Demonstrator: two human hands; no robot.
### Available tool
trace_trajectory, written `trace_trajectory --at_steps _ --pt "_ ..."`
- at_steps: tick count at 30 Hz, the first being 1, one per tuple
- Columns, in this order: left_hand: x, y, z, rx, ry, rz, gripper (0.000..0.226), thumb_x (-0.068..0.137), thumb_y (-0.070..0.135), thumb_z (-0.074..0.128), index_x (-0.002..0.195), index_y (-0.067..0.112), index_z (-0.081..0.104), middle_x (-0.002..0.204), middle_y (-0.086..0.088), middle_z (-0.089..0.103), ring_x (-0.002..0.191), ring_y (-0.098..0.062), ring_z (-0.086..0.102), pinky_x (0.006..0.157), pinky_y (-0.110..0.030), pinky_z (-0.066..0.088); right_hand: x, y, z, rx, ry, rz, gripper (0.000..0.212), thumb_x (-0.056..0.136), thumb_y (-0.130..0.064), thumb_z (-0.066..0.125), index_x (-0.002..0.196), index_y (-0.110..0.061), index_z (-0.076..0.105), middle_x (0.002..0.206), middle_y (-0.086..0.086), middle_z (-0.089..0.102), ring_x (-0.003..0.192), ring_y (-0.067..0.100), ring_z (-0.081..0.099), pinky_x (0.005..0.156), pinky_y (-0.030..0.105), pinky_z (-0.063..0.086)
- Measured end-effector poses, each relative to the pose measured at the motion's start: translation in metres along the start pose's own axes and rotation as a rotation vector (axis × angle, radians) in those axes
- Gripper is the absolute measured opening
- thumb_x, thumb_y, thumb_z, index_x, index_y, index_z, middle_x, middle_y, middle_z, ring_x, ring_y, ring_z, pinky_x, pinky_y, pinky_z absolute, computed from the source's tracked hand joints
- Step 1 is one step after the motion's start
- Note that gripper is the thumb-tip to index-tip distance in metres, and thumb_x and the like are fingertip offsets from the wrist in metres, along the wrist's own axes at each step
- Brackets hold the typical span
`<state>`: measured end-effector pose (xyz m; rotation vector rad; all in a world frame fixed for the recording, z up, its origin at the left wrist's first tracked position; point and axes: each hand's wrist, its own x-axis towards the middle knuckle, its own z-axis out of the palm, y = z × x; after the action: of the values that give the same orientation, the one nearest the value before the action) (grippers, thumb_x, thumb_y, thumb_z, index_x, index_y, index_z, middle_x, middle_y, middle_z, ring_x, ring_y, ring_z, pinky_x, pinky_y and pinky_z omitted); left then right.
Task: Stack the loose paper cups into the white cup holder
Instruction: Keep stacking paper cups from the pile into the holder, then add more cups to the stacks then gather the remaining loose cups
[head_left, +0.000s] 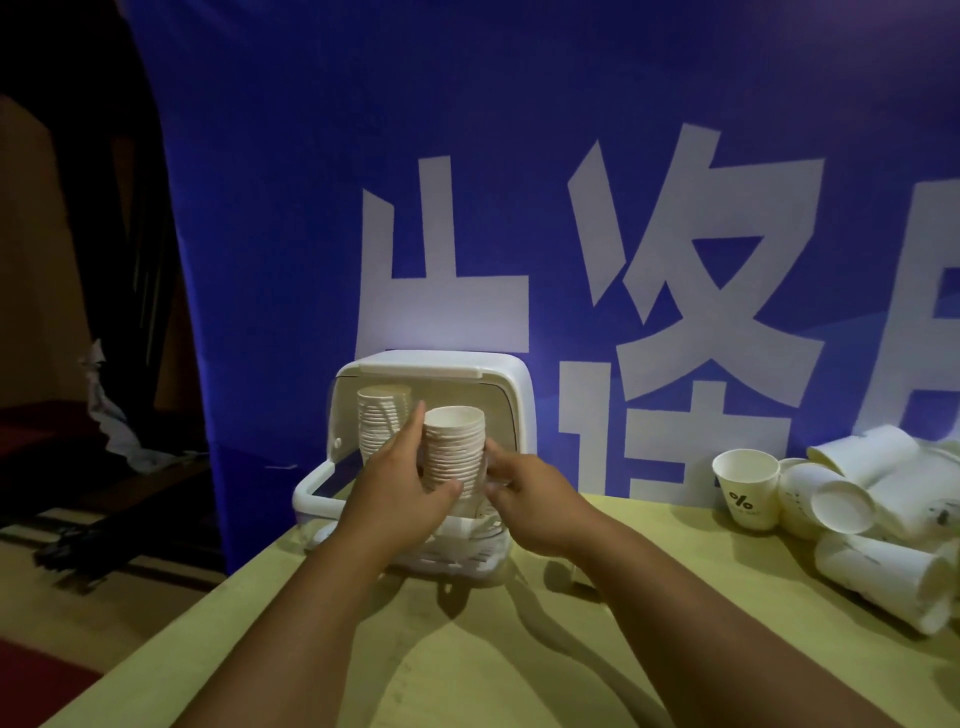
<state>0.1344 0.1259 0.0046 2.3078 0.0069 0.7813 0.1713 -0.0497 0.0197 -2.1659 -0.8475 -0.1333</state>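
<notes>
The white cup holder (498, 379) stands at the table's far edge with its front flap (311, 493) swung down. Inside on the left stands one tall stack of paper cups (376, 415). A second stack of white cups (453, 447) stands upright at the holder's mouth. My left hand (400, 483) grips this stack from the left, thumb across its lower front. My right hand (530, 493) holds its right side with curled fingers. The stack's bottom is hidden behind my hands.
Loose paper cups lie in a heap (883, 519) at the table's right end; one upright cup (745, 488) bears a percent mark. A blue banner (519, 182) with large white characters hangs right behind the wooden table (467, 665). Dark floor and clutter lie to the left.
</notes>
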Motion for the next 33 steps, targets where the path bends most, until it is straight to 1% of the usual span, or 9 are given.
trace_trajectory --at_steps 4,9,14,18,22,24,28,30,33 --pt "0.005 -0.007 -0.006 -0.119 0.041 -0.064 0.085 0.085 0.023 0.081 0.150 0.041 0.030 0.142 0.013 0.054 0.120 -0.015 0.062 0.097 -0.042 0.056 0.015 -0.012 0.003 0.016 0.004 0.004 0.045 0.101 -0.024 0.054 0.145 -0.028 0.045 0.132 0.001 0.064 0.115 0.021 0.063 0.093 0.033 0.053" --pt "0.020 -0.022 -0.012 -0.155 0.077 -0.152 0.057 0.091 0.014 0.071 0.133 0.036 0.039 0.128 0.006 0.062 0.108 -0.012 0.064 0.090 -0.037 0.056 0.041 -0.019 0.009 0.081 0.008 0.031 0.054 0.099 -0.014 0.055 0.148 -0.027 0.036 0.139 0.001 0.056 0.125 0.022 0.055 0.099 0.033 0.048" --pt "0.029 -0.034 -0.011 -0.111 -0.004 -0.167 0.051 0.098 0.012 0.057 0.137 0.041 0.040 0.126 0.011 0.061 0.111 -0.012 0.061 0.095 -0.045 0.056 0.067 -0.010 0.023 0.080 -0.045 0.116 0.056 0.097 -0.017 0.053 0.148 -0.026 0.030 0.135 0.006 0.055 0.121 0.028 0.055 0.105 0.047 0.046" --pt "0.029 -0.039 -0.006 -0.018 -0.069 -0.140 0.048 0.100 0.025 0.050 0.142 0.045 0.040 0.137 0.016 0.059 0.124 -0.011 0.057 0.104 -0.048 0.050 0.093 0.007 0.032 0.074 -0.074 0.126 0.063 0.087 -0.033 0.055 0.146 -0.026 0.034 0.135 0.004 0.055 0.120 0.025 0.055 0.105 0.049 0.046" --pt "0.028 -0.037 -0.005 0.144 -0.115 -0.130 0.048 0.102 0.037 0.042 0.150 0.044 0.038 0.146 0.011 0.055 0.129 -0.019 0.054 0.105 -0.048 0.047 0.100 0.010 0.036 0.017 -0.101 0.155 0.059 0.087 -0.022 0.048 0.145 -0.018 0.033 0.130 0.010 0.058 0.116 0.030 0.057 0.101 0.050 0.048" --pt "0.027 -0.037 -0.004 0.175 -0.115 -0.120 0.045 0.104 0.036 0.042 0.149 0.040 0.042 0.145 0.008 0.055 0.128 -0.021 0.055 0.103 -0.048 0.048 0.096 0.010 0.037 0.002 -0.071 0.137 0.058 0.086 -0.025 0.046 0.143 -0.023 0.038 0.128 0.007 0.062 0.113 0.028 0.060 0.098 0.048 0.051" --pt "0.025 -0.028 -0.002 0.131 -0.007 -0.082 0.022 0.098 0.028 0.057 0.117 0.035 0.065 0.116 0.012 0.066 0.103 -0.012 0.062 0.089 -0.042 0.057 0.069 0.008 0.026 0.138 0.049 0.141 0.042 0.091 -0.017 0.056 0.132 -0.028 0.059 0.120 -0.003 0.068 0.107 0.016 0.065 0.091 0.039 0.057" --pt "0.022 -0.018 0.000 0.149 0.031 -0.034 0.009 0.095 0.028 0.061 0.097 0.034 0.066 0.102 0.014 0.063 0.093 -0.010 0.061 0.081 -0.038 0.058 0.048 0.007 0.012 0.161 0.140 0.160 0.029 0.093 -0.013 0.059 0.119 -0.024 0.067 0.112 -0.006 0.069 0.102 0.012 0.065 0.085 0.029 0.057" --pt "0.011 0.005 0.006 0.160 0.026 0.042 0.011 0.094 0.029 0.060 0.084 0.033 0.061 0.086 0.013 0.062 0.080 -0.009 0.060 0.071 -0.034 0.057 0.012 0.013 -0.012 0.139 0.288 0.186 0.015 0.093 -0.014 0.063 0.099 -0.026 0.071 0.095 -0.010 0.070 0.090 0.008 0.065 0.077 0.021 0.054"
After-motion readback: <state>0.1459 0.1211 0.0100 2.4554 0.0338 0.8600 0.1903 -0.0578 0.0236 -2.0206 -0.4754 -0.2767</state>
